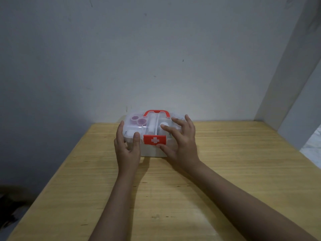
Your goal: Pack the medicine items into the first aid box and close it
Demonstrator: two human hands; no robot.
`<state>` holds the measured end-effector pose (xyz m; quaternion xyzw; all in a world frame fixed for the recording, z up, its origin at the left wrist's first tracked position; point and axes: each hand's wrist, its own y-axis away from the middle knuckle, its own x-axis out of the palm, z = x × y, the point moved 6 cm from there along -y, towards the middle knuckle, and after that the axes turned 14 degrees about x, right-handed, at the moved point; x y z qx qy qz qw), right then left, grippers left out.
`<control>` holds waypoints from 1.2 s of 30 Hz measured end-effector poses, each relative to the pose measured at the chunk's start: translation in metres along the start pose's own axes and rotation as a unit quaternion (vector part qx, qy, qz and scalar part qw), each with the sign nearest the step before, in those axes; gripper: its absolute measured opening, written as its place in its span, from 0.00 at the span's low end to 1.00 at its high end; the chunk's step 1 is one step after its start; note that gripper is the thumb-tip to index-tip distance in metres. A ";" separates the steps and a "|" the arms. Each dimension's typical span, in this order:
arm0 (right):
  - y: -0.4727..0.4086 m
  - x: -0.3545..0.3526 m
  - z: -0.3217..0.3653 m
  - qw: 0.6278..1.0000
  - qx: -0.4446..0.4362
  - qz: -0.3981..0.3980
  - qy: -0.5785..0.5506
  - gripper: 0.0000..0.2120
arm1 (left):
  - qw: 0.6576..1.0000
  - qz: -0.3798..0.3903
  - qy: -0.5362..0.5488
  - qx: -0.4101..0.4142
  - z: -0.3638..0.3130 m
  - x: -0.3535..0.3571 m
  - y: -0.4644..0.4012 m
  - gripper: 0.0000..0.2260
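Latch (155, 140) is the point now, I think: the red flap with the white cross hangs down over the front wall of the first aid box (152, 151), which sits on the bench (225, 171) near the far edge, close to the wall. The clear lid (139, 125) is already down, and through it I see purple caps and white items inside, so packing looks finished w/ only the locking left. My left hand (127, 146) is open but pressed on the box's left front corner, thumb on the lid edge, fingers along the side. My right hand (180, 141) is spread, not closed on anything: fingertips rest on the lid's right part and the thumb touches the lower edge of the latch. To do it well, I would keep the left hand firm so the box does not slide, press the lid flat w/ the right fingers, then push the latch bottom inward until it catches. I cannot tell if it is already clicked; approx. flush, but the lid's right side is hidden by my hand. The red handle (156, 113) lies folded at the back, no obstacle.
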<state>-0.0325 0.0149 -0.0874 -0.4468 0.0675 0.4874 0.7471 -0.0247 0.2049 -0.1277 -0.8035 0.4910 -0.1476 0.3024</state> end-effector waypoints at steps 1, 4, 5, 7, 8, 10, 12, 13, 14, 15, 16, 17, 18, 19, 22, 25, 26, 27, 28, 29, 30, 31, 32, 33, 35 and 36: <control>0.000 0.000 -0.001 1.000 -0.002 0.000 -0.002 0.25 | 1.000 0.001 -0.002 -0.001 0.001 0.000 0.000 0.27; -0.003 0.002 -0.004 1.000 0.000 0.006 0.003 0.26 | 1.000 0.003 -0.004 -0.014 0.000 0.002 -0.001 0.27; -0.006 0.002 -0.005 1.000 0.000 0.009 0.005 0.26 | 1.000 0.003 -0.005 -0.017 0.000 0.003 -0.003 0.27; -0.013 0.003 -0.008 1.000 0.002 0.019 0.000 0.26 | 1.000 0.007 -0.007 -0.022 -0.001 0.006 -0.006 0.26; -0.017 0.003 -0.010 1.000 0.005 0.027 -0.006 0.26 | 1.000 0.008 -0.009 -0.025 0.000 0.007 -0.008 0.26; -0.025 0.004 -0.012 0.999 0.009 0.039 -0.007 0.26 | 0.999 0.016 -0.012 -0.031 0.001 0.011 -0.016 0.26; -0.034 0.007 -0.015 0.999 0.015 0.044 -0.003 0.27 | 0.999 0.030 -0.015 -0.033 0.003 0.017 -0.025 0.25; -0.040 0.009 -0.018 0.999 0.019 0.048 -0.001 0.27 | 0.999 0.039 -0.016 -0.033 0.003 0.020 -0.030 0.25; -0.046 0.010 -0.021 0.999 0.020 0.050 -0.001 0.27 | 0.998 0.045 -0.017 -0.033 0.004 0.023 -0.035 0.24; -0.052 0.011 -0.023 0.998 0.024 0.055 -0.001 0.27 | 0.998 0.052 -0.021 -0.034 0.005 0.026 -0.039 0.24; -0.058 0.012 -0.025 0.998 0.026 0.058 -0.003 0.27 | 0.997 0.058 -0.026 -0.033 0.005 0.030 -0.042 0.24; -0.065 0.012 -0.027 0.998 0.031 0.062 -0.003 0.27 | 0.997 0.066 -0.033 -0.033 0.005 0.033 -0.046 0.24; -0.070 0.013 -0.028 0.997 0.031 0.065 -0.001 0.27 | 0.996 0.072 -0.039 -0.034 0.005 0.036 -0.049 0.24; -0.074 0.014 -0.028 0.997 0.033 0.069 0.006 0.27 | 0.995 0.076 -0.043 -0.037 0.006 0.038 -0.051 0.25; -0.080 0.017 -0.031 0.996 0.035 0.076 0.019 0.28 | 0.995 0.081 -0.045 -0.034 0.008 0.040 -0.054 0.25; -0.079 0.018 -0.030 0.995 0.049 0.077 0.033 0.29 | 0.994 0.084 -0.043 -0.048 0.007 0.040 -0.053 0.25; -0.080 0.018 -0.031 0.995 0.051 0.073 0.042 0.29 | 0.994 0.085 -0.046 -0.051 0.007 0.040 -0.054 0.25; -0.079 0.017 -0.029 0.993 0.062 0.076 0.059 0.28 | 0.993 0.089 -0.051 -0.059 0.005 0.040 -0.054 0.25; -0.078 0.017 -0.028 0.993 0.060 0.073 0.077 0.28 | 0.992 0.091 -0.056 -0.064 0.004 0.041 -0.054 0.25; -0.076 0.016 -0.025 0.990 0.063 0.076 0.098 0.27 | 0.990 0.098 -0.066 -0.075 0.000 0.041 -0.054 0.25; -0.077 0.019 -0.027 0.988 0.064 0.079 0.114 0.27 | 0.988 0.104 -0.076 -0.084 0.001 0.043 -0.056 0.26; -0.075 0.016 -0.021 0.986 0.069 0.090 0.120 0.27 | 0.986 0.109 -0.085 -0.097 -0.004 0.042 -0.056 0.26; -0.075 0.016 -0.020 0.985 0.067 0.093 0.127 0.27 | 0.984 0.113 -0.097 -0.102 -0.007 0.043 -0.059 0.27; -0.073 0.013 -0.017 0.984 0.071 0.105 0.128 0.28 | 0.982 0.113 -0.108 -0.110 -0.013 0.042 -0.061 0.28; -0.070 0.002 -0.010 0.987 0.068 0.103 0.106 0.31 | 0.981 0.095 -0.133 -0.103 -0.024 0.039 -0.065 0.32; -0.070 -0.007 -0.008 0.993 0.068 0.079 0.047 0.32 | 0.983 0.078 -0.134 -0.103 -0.028 0.037 -0.066 0.34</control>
